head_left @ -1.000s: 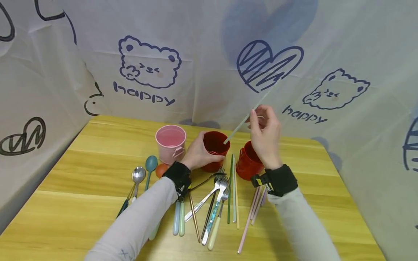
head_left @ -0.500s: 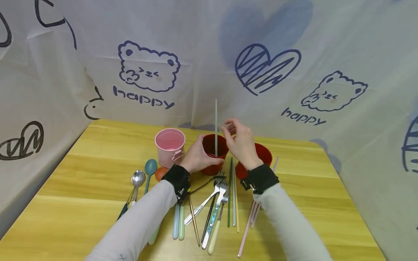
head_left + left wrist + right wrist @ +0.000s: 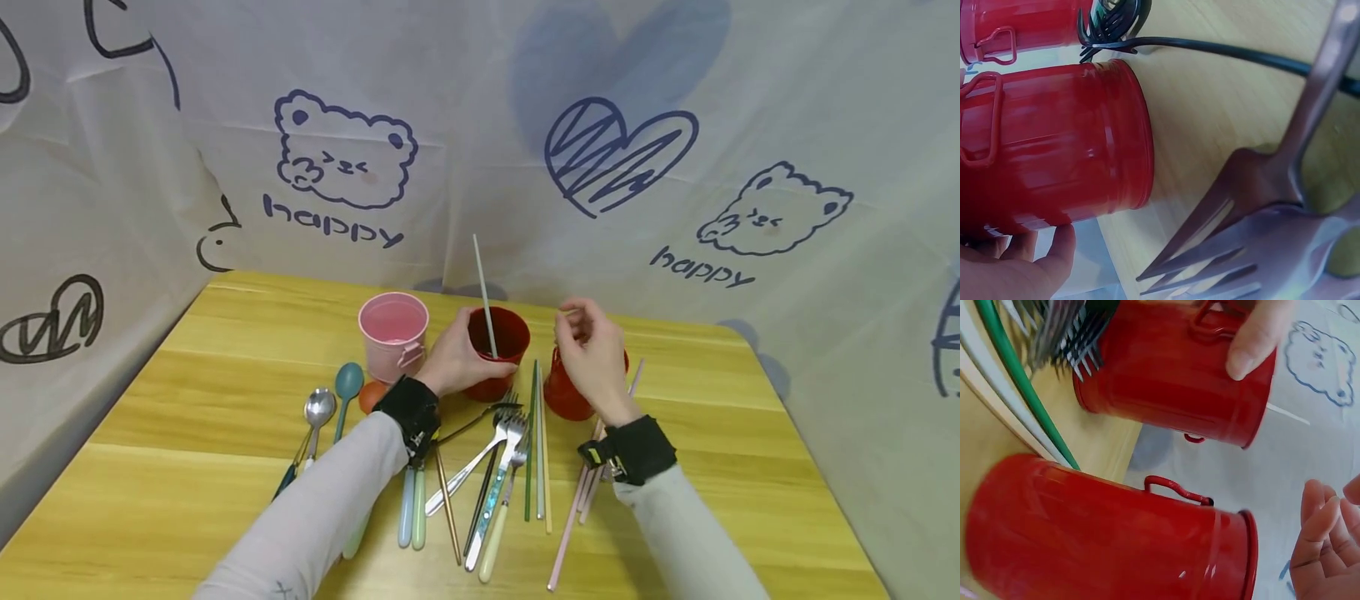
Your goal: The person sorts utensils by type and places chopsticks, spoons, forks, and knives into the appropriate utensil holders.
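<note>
My left hand (image 3: 457, 360) grips a red bucket-shaped cup (image 3: 491, 388) round its side, the thumb across the front. One pale green chopstick (image 3: 483, 292) stands in that cup and leans left; its lower end is hidden inside. Just right of it is a second red cup (image 3: 567, 397) with a small handle (image 3: 1172, 485). My right hand (image 3: 592, 346) hovers over this cup's rim with loosely curled fingers and holds nothing. In the right wrist view, the fingertips (image 3: 1319, 519) sit beyond the rim, apart from it.
A pink cup (image 3: 392, 340) stands left, with an orange-red round thing (image 3: 371, 397) before it. Spoons (image 3: 319, 406) lie left, forks (image 3: 513, 429) in the middle. Green and yellow chopsticks (image 3: 542, 467) lie between the red cups, pink ones (image 3: 570, 525) farther right. A printed cloth backs the table (image 3: 750, 450).
My right hand brought the pale green chopstick over the left red cup, let it go inside, then drew back right. The chopstick tilted left. My left hand kept its grip.
</note>
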